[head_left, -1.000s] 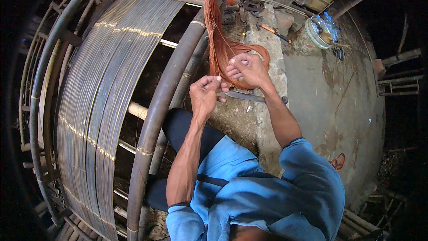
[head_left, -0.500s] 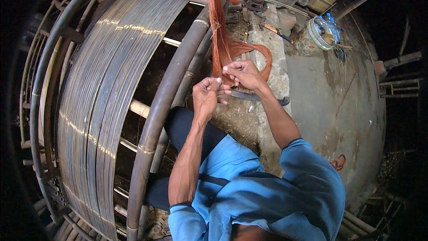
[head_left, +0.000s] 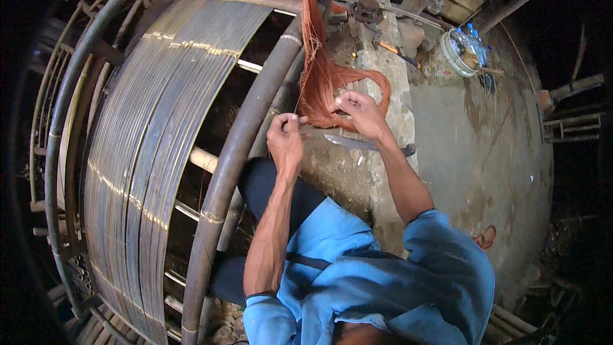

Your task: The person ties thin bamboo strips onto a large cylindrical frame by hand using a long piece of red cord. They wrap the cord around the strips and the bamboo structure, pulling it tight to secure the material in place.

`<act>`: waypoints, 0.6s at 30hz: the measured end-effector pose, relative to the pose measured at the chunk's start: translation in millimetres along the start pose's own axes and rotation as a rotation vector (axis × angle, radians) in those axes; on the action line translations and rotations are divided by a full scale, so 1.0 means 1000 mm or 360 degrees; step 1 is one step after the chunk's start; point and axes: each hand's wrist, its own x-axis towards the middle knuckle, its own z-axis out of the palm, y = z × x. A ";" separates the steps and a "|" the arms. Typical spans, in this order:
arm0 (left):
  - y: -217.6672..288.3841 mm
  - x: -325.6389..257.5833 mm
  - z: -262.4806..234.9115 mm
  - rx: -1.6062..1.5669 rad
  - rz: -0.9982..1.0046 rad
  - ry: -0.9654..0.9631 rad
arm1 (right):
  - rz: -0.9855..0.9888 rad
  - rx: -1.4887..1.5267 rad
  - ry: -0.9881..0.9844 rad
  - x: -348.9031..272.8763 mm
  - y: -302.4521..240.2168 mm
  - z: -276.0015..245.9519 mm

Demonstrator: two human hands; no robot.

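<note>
A long hank of orange-brown fibre [head_left: 310,32] hangs from above and spreads into a loose, looped heap below. At its left edge my left hand [head_left: 287,144] is raised, thumb and index finger pinched, with what looks like a thin strand at the tips. My right hand [head_left: 362,115] is in front of the heap, its thumb and finger closed together by the fibre; anything between them is too fine to make out. Just under the right hand lies a knife [head_left: 348,141] with a long curved blade, its dark handle end showing beyond my wrist.
Left of me a bamboo frame [head_left: 239,134] carries a wide sheet of narrow dark strips [head_left: 143,147]. A tool with an orange part [head_left: 396,51] lies on the stone ledge [head_left: 397,83]. Farther right stands a bucket [head_left: 452,54] with plastic bottles.
My hands have drawn apart: the left has moved left and slightly down, the right a little to the right. More of the knife blade and the fibre heap now shows between them.
</note>
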 end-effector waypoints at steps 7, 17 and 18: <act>0.064 -0.009 -0.006 -0.0054 0.0020 -0.0482 | -0.0656 -0.0511 -0.0131 -0.051 -0.071 0.052; 0.169 -0.010 -0.085 -0.0415 0.0426 -0.0557 | -0.0271 -0.0058 -0.0422 -0.053 -0.006 0.030; 0.146 -0.013 -0.079 -0.0150 0.0429 -0.0624 | -0.0355 -0.0132 -0.0467 -0.057 -0.029 0.041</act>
